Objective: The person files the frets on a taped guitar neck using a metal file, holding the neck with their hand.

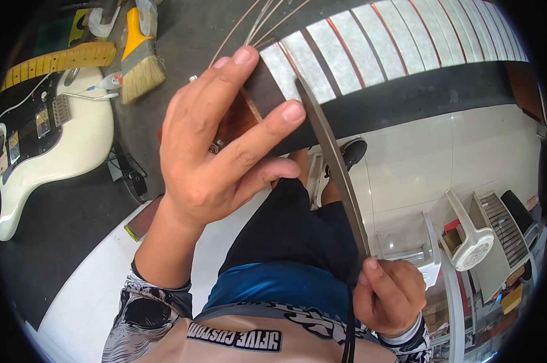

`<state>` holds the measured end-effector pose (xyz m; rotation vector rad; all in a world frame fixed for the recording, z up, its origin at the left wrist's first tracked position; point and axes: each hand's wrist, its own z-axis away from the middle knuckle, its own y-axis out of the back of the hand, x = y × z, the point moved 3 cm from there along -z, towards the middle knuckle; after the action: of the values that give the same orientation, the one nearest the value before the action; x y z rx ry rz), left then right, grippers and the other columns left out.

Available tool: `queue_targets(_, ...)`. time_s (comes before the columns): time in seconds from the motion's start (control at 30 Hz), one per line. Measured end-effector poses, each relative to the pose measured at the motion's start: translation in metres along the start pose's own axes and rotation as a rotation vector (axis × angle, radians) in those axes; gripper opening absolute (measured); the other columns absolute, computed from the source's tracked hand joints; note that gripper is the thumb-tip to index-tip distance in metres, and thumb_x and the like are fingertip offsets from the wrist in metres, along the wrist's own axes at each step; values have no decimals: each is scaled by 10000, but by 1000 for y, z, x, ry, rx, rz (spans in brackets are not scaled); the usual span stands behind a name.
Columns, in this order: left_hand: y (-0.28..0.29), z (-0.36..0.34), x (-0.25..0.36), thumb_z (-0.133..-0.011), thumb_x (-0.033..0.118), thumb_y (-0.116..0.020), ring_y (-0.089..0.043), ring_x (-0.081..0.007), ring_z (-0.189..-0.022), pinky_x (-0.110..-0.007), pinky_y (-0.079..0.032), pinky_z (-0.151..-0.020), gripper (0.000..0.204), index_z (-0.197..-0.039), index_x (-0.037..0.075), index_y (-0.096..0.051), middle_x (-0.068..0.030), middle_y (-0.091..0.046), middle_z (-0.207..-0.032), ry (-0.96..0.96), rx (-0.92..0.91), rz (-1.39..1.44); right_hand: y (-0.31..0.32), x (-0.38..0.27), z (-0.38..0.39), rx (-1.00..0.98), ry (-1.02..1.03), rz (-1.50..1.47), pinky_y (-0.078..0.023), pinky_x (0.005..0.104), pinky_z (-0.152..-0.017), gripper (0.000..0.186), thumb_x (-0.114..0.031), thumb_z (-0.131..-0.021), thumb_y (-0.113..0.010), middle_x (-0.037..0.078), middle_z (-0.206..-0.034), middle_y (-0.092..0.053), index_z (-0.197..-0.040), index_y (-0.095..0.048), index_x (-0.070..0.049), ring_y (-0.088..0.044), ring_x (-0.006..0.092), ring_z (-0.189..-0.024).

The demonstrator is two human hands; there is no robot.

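A guitar neck [370, 45] runs across the top toward the right, its fretboard covered in white tape strips with the frets and narrow bands of wood showing between. My left hand [219, 133] is open over the neck's left end, fingers spread, index and middle fingertips by the dark wood beside the first tape strip. From below right, my right hand [389, 295] is closed round the near end of a long, thin metal file [337, 166]. The file slants up and left, its far tip lying at one of the first frets, close to my left fingertips.
On the dark bench at left lie a white electric guitar body [82, 130], a maple neck [61, 59] and a yellow-handled brush [141, 60]. Loose strings [258, 21] stick up past the neck's end. A white hair dryer [467, 239] and shelving stand at lower right.
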<state>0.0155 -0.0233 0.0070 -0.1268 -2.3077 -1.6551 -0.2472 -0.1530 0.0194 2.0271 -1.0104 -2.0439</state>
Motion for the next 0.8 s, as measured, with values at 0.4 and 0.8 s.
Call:
queue_targets(0.4,-2,0,0,-880,494,-731,-544,-464,-1322,-475,-512,-1037,656,-1347,40,-659,-362,-455,-1470,-7,30,-14,-29,-2,-99,135,61,-4,-494,294,-522,438,107,-780,-716,112,-765,-710,-1205,-723,-2,-640,208,-574)
queue_targets(0.8,-3,0,3,-885,509,-719,-555,-456,-1313,-477,-523,-1025,659,-1335,30,-664,-359,-457,-1469,-14,30,-22,-3,-8,-36,-32,-67,-10,-502,302,-546,467,119,-730,-682,142,-746,-686,-1179,-723,-2,-620,235,-570)
